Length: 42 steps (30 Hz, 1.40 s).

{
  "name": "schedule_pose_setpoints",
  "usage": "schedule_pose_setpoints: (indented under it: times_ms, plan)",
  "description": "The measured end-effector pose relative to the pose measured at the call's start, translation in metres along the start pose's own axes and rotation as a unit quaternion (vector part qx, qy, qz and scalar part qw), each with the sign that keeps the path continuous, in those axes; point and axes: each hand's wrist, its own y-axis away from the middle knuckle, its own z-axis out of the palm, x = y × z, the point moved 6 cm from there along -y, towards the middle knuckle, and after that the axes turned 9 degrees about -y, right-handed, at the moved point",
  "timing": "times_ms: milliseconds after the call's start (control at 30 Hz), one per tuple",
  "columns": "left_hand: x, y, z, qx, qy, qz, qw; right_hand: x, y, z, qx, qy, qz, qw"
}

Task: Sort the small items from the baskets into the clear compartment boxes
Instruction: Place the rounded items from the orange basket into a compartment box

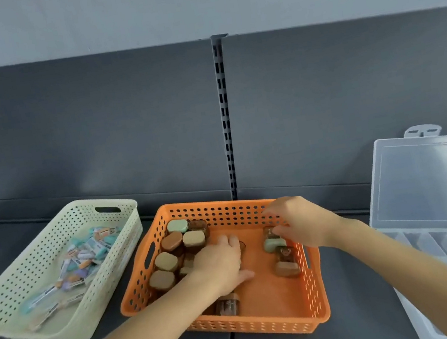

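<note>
Two hands [222, 260] among jars [193, 238] — basket [265, 294] centre bare

In the orange basket [270, 326], the left hand [220, 263] covers small jars [171, 242]; the right hand [301, 221] touches a green-lidded jar [271, 244].

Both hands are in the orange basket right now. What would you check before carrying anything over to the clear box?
1. Clear box has its lid open: ok.
2. Right hand has a firm hold on the green-lidded jar: cannot tell, since the fingertips reach it but the hold is hidden.
3. Left hand has hold of something: cannot tell, because the palm covers what is under it.
4. Compartments are free: cannot tell, too blurred.
5. Way from the orange basket to the box is unblocked: ok.
</note>
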Motion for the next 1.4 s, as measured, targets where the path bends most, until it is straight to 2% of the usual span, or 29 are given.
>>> schedule_pose_setpoints:
  times_ms: [200, 433, 667, 900, 1000, 1100, 1233, 1400]
  plan:
    - [0.000, 0.002, -0.001, 0.026, -0.027, 0.058, 0.998, -0.004, 0.010, -0.004, 0.032, -0.016, 0.016, 0.999]
    - [-0.021, 0.009, -0.013, 0.078, 0.097, 0.082, 0.989, -0.007, 0.010, 0.009, 0.038, -0.034, 0.014, 0.999]
    - [-0.061, 0.025, -0.029, 0.120, 0.258, 0.038, 0.958, -0.023, -0.005, 0.027, 0.009, -0.063, -0.001, 0.998]
    - [-0.112, 0.044, -0.027, 0.176, 0.365, -0.066, 0.912, -0.054, -0.037, 0.049, -0.036, -0.069, 0.000, 0.997]
    - [-0.119, 0.050, -0.028, 0.186, 0.375, -0.086, 0.904, -0.067, -0.058, 0.062, -0.047, -0.094, 0.004, 0.994]
    - [-0.122, 0.055, -0.031, 0.207, 0.366, -0.103, 0.901, -0.076, -0.073, 0.069, -0.022, -0.114, 0.011, 0.993]
    - [-0.129, 0.060, -0.030, 0.202, 0.364, -0.116, 0.902, -0.078, -0.081, 0.074, 0.027, -0.107, 0.038, 0.993]
    - [-0.136, 0.064, -0.032, 0.200, 0.353, -0.125, 0.906, -0.081, -0.084, 0.085, 0.046, -0.073, 0.047, 0.995]
